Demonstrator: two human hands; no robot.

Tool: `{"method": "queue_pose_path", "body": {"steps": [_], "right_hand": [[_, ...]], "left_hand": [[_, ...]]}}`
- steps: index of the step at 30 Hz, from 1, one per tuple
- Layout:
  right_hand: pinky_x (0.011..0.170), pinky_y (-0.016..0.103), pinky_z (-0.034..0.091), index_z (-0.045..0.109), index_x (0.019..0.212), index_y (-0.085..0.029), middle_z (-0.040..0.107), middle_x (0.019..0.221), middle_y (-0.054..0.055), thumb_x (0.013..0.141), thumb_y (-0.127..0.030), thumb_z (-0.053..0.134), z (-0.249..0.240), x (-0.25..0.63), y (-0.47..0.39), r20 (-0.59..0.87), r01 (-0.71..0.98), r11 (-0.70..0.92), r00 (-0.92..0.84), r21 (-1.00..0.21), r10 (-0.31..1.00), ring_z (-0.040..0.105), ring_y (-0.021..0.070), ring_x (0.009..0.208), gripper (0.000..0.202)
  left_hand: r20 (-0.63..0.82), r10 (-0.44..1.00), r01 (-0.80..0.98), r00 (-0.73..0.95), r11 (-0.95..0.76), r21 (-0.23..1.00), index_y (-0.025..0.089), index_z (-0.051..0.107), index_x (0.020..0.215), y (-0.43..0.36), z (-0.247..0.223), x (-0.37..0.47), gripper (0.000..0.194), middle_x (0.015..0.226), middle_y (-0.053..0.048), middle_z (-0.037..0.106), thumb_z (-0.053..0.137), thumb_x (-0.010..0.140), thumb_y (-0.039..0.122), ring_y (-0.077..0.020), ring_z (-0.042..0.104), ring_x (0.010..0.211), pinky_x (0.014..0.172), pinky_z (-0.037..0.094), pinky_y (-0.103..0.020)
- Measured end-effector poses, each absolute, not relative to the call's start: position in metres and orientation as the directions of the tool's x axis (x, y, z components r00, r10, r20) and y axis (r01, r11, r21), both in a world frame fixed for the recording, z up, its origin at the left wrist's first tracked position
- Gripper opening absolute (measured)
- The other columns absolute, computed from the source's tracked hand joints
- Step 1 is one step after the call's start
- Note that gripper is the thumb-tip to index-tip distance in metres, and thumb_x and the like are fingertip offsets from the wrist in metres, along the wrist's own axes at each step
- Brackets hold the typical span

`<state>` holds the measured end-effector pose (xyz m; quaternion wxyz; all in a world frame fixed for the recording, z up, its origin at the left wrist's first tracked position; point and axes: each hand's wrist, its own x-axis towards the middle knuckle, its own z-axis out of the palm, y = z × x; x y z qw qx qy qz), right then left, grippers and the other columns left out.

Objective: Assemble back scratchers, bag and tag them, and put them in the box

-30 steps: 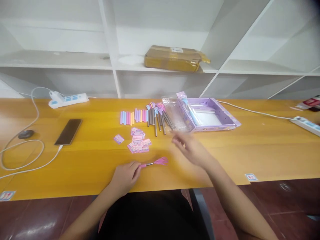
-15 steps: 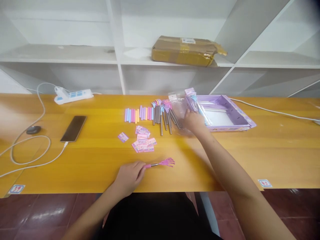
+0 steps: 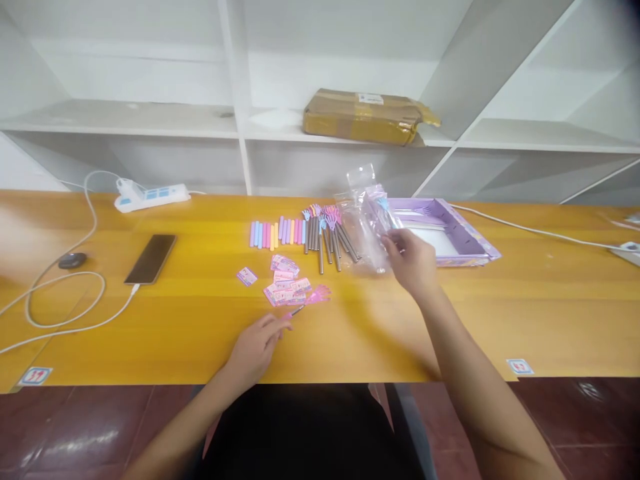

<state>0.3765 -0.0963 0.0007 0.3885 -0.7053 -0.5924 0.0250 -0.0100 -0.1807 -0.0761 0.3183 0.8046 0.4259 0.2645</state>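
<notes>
My left hand (image 3: pixel 254 352) is closed around the handle of a pink back scratcher (image 3: pixel 319 294), whose hand-shaped head points right beside the printed cards (image 3: pixel 286 291). Farther right, my right hand (image 3: pixel 413 261) pinches a clear plastic bag (image 3: pixel 371 233) and lifts it off the table. Behind that bag, a bagged blue back scratcher (image 3: pixel 383 204) lies over the left edge of the purple tray (image 3: pixel 467 260). Several back scratchers with metal rods (image 3: pixel 321 250) lie in a pile left of the bags. Beside them is a row of coloured handle sleeves (image 3: pixel 265 235).
A phone (image 3: pixel 151 259) on a white cable, a black mouse-like object (image 3: pixel 72 261) and a power strip (image 3: pixel 153 196) lie at the left. White shelving with a taped cardboard parcel (image 3: pixel 367 117) rises behind the table. Another cable (image 3: pixel 530 225) runs to the right.
My right hand has drawn a clear bag up and slightly toward me from beside the tray. My left hand has tilted the pink back scratcher, its head moving up and left toward the cards.
</notes>
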Motion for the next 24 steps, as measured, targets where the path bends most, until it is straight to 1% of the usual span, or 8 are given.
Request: {"method": "queue_pose_path", "body": {"steps": [2,4,9,12,17,20,22,24], "right_hand": [[0.069,0.031,0.051,0.073,0.102,-0.021,0.073,0.082,0.004,0.099,-0.049,0.063,0.000,0.353,-0.132,0.370,0.692,0.085,0.275,-0.717,0.887,0.063,0.0190,0.069,0.030],[0.061,0.029,0.049,0.073,0.103,-0.022,0.069,0.075,0.001,0.100,-0.056,0.064,-0.006,0.321,-0.168,0.266,0.559,0.106,0.212,-0.822,0.940,0.059,0.0171,0.063,0.035],[0.059,0.027,0.049,0.072,0.101,-0.022,0.069,0.078,0.002,0.103,-0.053,0.065,-0.033,0.238,-0.225,0.176,0.354,0.184,-0.055,-0.917,0.983,0.061,0.0158,0.066,0.032],[0.063,0.027,0.051,0.071,0.104,-0.023,0.069,0.083,0.002,0.105,-0.052,0.065,-0.047,0.219,-0.230,0.153,0.241,0.180,-0.129,-0.954,0.980,0.062,0.0154,0.071,0.030],[0.066,0.030,0.055,0.066,0.118,-0.023,0.067,0.090,0.002,0.108,-0.063,0.054,-0.061,0.223,-0.221,0.011,-0.128,-0.004,-0.115,-0.992,0.993,0.063,0.0159,0.073,0.043],[0.085,0.034,0.056,0.068,0.124,-0.023,0.069,0.103,0.004,0.103,-0.060,0.066,-0.068,0.221,-0.218,0.026,-0.116,0.007,-0.166,-0.993,0.986,0.066,0.0187,0.091,0.043],[0.094,0.036,0.054,0.072,0.116,-0.022,0.070,0.107,0.006,0.103,-0.058,0.067,-0.072,0.215,-0.219,0.050,-0.081,0.035,-0.187,-0.996,0.981,0.066,0.0201,0.099,0.039],[0.094,0.037,0.054,0.073,0.107,-0.021,0.070,0.106,0.006,0.103,-0.058,0.065,-0.077,0.210,-0.219,0.051,-0.078,0.036,-0.196,-0.996,0.979,0.066,0.0210,0.099,0.038]], "left_hand": [[0.117,0.871,0.474,0.478,-0.368,0.800,0.025,0.076,0.108,-0.181,-0.070,-0.011,0.037,0.096,-0.005,0.071,0.040,0.112,0.033,-0.0195,0.069,0.086,0.082,0.056,-0.032],[0.059,0.875,0.423,0.480,-0.290,0.858,0.025,0.076,0.110,-0.181,-0.064,-0.012,0.034,0.101,-0.006,0.071,0.046,0.111,0.042,-0.0212,0.069,0.088,0.082,0.056,-0.034],[0.028,0.838,0.173,0.544,-0.145,0.974,0.021,0.077,0.118,-0.188,-0.064,-0.003,0.047,0.113,-0.011,0.074,0.066,0.099,0.062,-0.0293,0.069,0.110,0.097,0.056,-0.041],[-0.025,0.858,0.157,0.513,-0.065,0.985,0.019,0.081,0.108,-0.195,-0.069,0.005,0.043,0.111,-0.012,0.077,0.074,0.094,0.059,-0.0308,0.070,0.115,0.107,0.054,-0.044],[-0.033,0.878,0.217,0.478,-0.082,0.973,0.020,0.083,0.093,-0.199,-0.069,0.010,0.031,0.113,-0.012,0.078,0.074,0.095,0.049,-0.0329,0.066,0.127,0.116,0.046,-0.045],[-0.051,0.853,0.243,0.520,-0.090,0.966,0.020,0.083,0.090,-0.199,-0.068,0.010,0.027,0.112,-0.011,0.079,0.075,0.094,0.046,-0.0328,0.067,0.125,0.113,0.048,-0.044],[-0.059,0.836,0.249,0.545,-0.094,0.964,0.021,0.083,0.088,-0.200,-0.069,0.010,0.025,0.116,-0.011,0.079,0.077,0.093,0.045,-0.0333,0.066,0.128,0.114,0.048,-0.044],[-0.070,0.820,0.261,0.568,-0.099,0.960,0.021,0.083,0.087,-0.200,-0.069,0.010,0.025,0.116,-0.011,0.079,0.077,0.093,0.044,-0.0335,0.066,0.128,0.114,0.048,-0.044]]}}
